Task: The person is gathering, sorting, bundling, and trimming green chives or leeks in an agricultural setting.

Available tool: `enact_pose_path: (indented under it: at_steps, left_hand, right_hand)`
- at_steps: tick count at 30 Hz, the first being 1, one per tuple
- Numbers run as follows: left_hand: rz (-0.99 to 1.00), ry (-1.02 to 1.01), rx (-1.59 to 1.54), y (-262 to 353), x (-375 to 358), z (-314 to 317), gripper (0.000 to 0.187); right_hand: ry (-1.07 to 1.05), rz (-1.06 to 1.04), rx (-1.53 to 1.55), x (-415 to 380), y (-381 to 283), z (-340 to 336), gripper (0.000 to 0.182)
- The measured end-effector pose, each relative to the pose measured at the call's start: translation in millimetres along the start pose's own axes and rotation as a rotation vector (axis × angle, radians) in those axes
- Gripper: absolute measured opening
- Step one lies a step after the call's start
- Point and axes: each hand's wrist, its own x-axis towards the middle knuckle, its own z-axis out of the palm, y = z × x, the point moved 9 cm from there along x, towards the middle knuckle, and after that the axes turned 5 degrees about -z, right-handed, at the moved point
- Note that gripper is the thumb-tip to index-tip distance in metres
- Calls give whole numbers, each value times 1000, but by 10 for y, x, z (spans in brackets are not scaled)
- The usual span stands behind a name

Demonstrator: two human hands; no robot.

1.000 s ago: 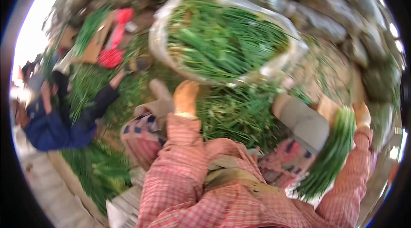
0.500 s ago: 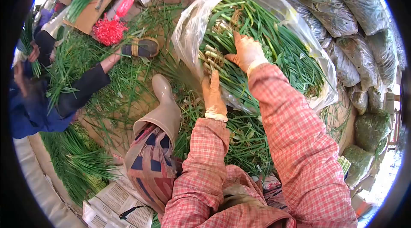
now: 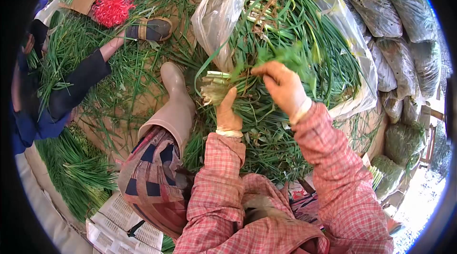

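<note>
My left hand (image 3: 228, 115), in a thin pale orange glove, is closed around a small bunch of chives (image 3: 217, 85), white cut ends pointing left. Just to its right, my gloved right hand (image 3: 284, 86) pinches some loose green leaves (image 3: 290, 59), which are smeared by motion. Both hands are at the near side of a large clear plastic bag (image 3: 214, 20). Inside the open bag lies a heap of long green chives (image 3: 314, 30), with some dry brown leaves among them.
Loose leaves (image 3: 138, 70) litter the ground by my rubber boot (image 3: 178, 96). At left sits another person (image 3: 71, 92), one shoe (image 3: 154, 29) stretched toward me. Red ties (image 3: 113, 8) lie beyond. Filled bags (image 3: 381, 15) are stacked at right; more chives (image 3: 81, 173) and newspaper (image 3: 126, 223) lie lower left.
Both hands were in the heap inside the bag. My left hand has drawn back with a bunch of chives, and my right hand has come back toward me, pinching leaves.
</note>
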Motion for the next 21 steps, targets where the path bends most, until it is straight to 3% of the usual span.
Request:
enact_pose_path:
  at_steps: [2,5,7,9,11,12,15,18,19,21]
  left_hand:
    - [-139,-9,-100,-102,-98,-29,38]
    - [-90,20,-140,-97,-221,-125,37]
    - [-14,98,-76,-89,-305,-303,39]
    - [-52,90,-212,-175,-441,-401,41]
    - [-132,122,-270,-153,-670,-303,44]
    - [-178,28,-352,-220,-690,-295,46]
    - [-224,-22,-415,-123,-910,-140,46]
    - [-162,-259,-471,83,-1023,-8,41]
    - [-228,-228,-479,142,-1012,-92,42]
    - [-24,-79,-181,484,-1140,-51,38]
  right_hand:
    - [-21,-14,69,129,122,109,19]
    - [-5,-177,-240,167,47,335,17]
    - [-294,-151,-649,207,-155,599,14]
    - [-500,-174,-1001,-6,-246,909,13]
    - [-488,-175,-870,-313,-362,1080,14]
    - [-498,-133,-826,-447,-348,1173,14]
    - [-182,-133,-815,-722,-625,1067,17]
    - [-99,-154,-358,-1005,-878,853,21]
    - [-64,-174,-207,-1012,-1017,698,24]
    - [92,-40,52,-1053,-1014,117,37]
